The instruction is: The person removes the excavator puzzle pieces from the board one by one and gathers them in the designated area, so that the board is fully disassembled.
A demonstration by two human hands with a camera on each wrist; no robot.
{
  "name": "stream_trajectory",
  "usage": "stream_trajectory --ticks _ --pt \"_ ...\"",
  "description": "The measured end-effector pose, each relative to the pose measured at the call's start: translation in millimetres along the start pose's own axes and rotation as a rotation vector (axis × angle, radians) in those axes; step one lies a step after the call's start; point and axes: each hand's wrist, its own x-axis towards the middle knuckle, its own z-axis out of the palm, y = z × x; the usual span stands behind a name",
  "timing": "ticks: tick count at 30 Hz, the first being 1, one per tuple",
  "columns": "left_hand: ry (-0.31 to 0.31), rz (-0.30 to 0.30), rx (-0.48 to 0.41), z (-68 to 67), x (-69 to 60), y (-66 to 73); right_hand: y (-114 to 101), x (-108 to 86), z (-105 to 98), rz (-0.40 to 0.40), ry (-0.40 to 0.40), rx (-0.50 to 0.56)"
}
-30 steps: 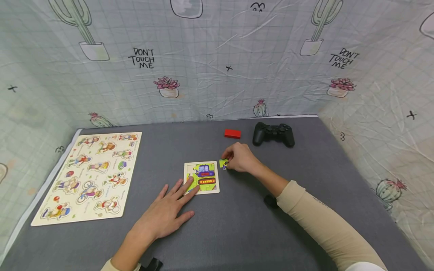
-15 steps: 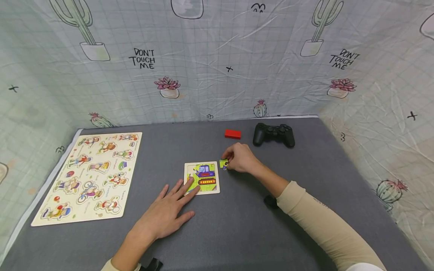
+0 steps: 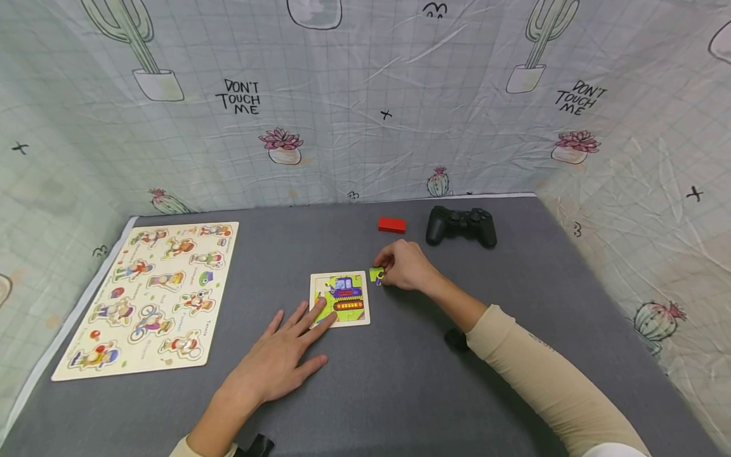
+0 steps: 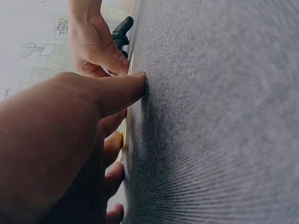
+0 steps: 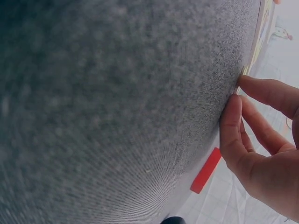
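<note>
A small square jigsaw puzzle [image 3: 367, 303] lies flat in a pale wooden frame, with a purple tracked vehicle on green. My left hand [image 3: 280, 362] is spread low over the table, two fingertips resting on the puzzle's lower left part. In the left wrist view the thumb of that hand [image 4: 60, 116] reaches down to the cloth. Just right of the frame, a green puzzle piece [image 3: 374, 273] lies at the fingertips of my right hand [image 3: 407, 266], which pinches it near the table. Those fingers partly cover the piece. The right wrist view shows the right hand [image 5: 266, 140] with thumb and forefinger close together.
A large wooden board of animal figures [image 3: 212, 317] occupies the left side. Behind the right hand are a red block [image 3: 391, 225] and a black game controller [image 3: 460, 226]. Printed curtains [image 3: 342, 89] enclose the grey table [image 3: 394, 393] at back and sides.
</note>
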Motion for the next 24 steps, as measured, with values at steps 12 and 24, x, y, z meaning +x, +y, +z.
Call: stream_trajectory --ticks 12,24 --pt "0.013 0.007 0.001 0.6 -0.6 0.7 -3.0 -3.6 -1.5 -0.006 0.004 -0.007" --pt "0.001 0.005 0.0 -0.1 0.2 -0.5 -15.3 -1.5 7.7 -0.056 0.013 0.119"
